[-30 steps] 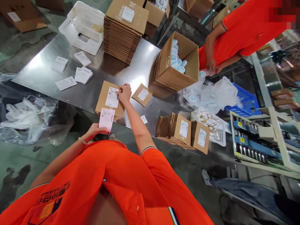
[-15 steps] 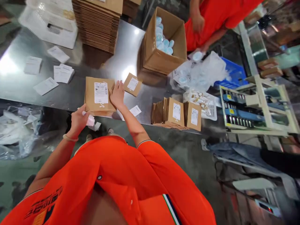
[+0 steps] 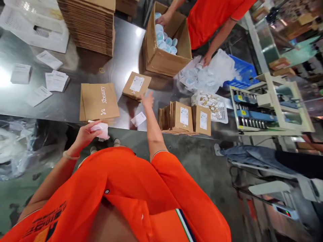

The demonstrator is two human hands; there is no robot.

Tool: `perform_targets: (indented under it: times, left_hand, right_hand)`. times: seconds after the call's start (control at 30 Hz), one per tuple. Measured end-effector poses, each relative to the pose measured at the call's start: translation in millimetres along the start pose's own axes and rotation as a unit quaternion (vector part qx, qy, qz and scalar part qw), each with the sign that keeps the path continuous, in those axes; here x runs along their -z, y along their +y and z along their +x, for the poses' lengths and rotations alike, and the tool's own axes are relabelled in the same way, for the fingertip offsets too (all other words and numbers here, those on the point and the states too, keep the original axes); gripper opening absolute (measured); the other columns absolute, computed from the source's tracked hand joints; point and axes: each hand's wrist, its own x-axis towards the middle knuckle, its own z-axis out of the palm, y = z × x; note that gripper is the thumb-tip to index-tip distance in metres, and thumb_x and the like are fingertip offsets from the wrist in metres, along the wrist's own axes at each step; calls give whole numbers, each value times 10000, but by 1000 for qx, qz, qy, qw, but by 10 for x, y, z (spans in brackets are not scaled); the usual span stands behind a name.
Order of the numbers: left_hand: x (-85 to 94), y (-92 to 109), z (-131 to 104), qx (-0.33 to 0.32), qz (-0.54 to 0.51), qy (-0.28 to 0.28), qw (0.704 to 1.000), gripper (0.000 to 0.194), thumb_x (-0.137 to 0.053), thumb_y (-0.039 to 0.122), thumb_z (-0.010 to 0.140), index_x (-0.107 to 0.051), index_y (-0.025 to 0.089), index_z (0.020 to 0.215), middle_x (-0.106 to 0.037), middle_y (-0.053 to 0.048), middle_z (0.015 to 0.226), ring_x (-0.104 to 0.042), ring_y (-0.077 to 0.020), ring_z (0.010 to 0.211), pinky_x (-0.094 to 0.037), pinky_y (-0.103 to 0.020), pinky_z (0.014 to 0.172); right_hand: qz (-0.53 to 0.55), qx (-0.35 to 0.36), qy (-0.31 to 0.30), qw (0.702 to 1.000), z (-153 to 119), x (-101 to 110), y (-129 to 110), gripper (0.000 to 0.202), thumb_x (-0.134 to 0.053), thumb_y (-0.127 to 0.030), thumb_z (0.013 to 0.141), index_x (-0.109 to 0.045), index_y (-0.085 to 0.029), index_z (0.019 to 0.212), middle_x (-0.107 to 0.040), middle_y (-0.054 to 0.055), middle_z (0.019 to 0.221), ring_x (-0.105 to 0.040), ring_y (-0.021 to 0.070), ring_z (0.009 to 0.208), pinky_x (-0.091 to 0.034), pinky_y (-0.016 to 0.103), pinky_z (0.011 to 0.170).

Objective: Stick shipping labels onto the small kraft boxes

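Left section: white rectangular paper slips lie in small piles toward the table's far left, apparently sorted to keep the near edge workable. My left hand grips a pale pink paper bundle between thumb and fingers, just beyond the near edge; this hold probably keeps the papers together and off the cartons.

Centre section: a stack of flat brown cardboard cartons, white lettering upward, lies at the near edge, presumably for short reach. To its right, a smaller brown cardboard packet lies flat, white label upward, likely for legibility. My right hand is loosely open at its near right corner; I cannot confirm contact.

Right section: labelled brown cardboard packets lean in a row along the near edge, a compact arrangement that leaves the front labels readable.
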Motion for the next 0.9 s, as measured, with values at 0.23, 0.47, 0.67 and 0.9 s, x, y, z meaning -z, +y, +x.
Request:
perform_targets:
  times: [0.23,0.47,0.67,0.9]
  left_hand:
    - [201,94,-255,-20,-243,164,956,877,-1106,385,618,-813,167,1416,-828,-32,985,-703,-159,786,-602,-266,756]
    - [265,-374,-206,242,-373,348,825,650,-804,505,1093,-536,168,1580,-603,91,742,-585,-121,605,-546,-268,703]
    - [-92,-297,-655,100,-285,167,939,1021,-1164,634,447,-797,182,1286,-791,-17,890,-737,-210,770,-613,-337,766]
    - [-103,-79,-436,128,-239,136,953,850,-1162,591,333,-899,133,999,-872,-117,929,-809,-305,863,-673,-409,825]
  right_hand:
    - [186,157,-535,809,-1822,-679,-560,363,-959,-446,822,-788,-185,1007,-780,29,993,-723,236,990,-566,312,875]
    - [293,38,-451,842,-2308,-991,-750,379,-903,-399,820,-698,-254,1104,-542,-97,700,-511,144,678,-445,258,700]
    - [264,35,-452,851,-2266,-1047,-808,225,-868,-359,844,-762,-219,986,-668,-38,749,-601,162,710,-509,285,727]
    - [200,142,-360,900,-2277,-855,-610,86,-814,-299,938,-850,-231,901,-793,35,841,-738,220,817,-623,358,844]
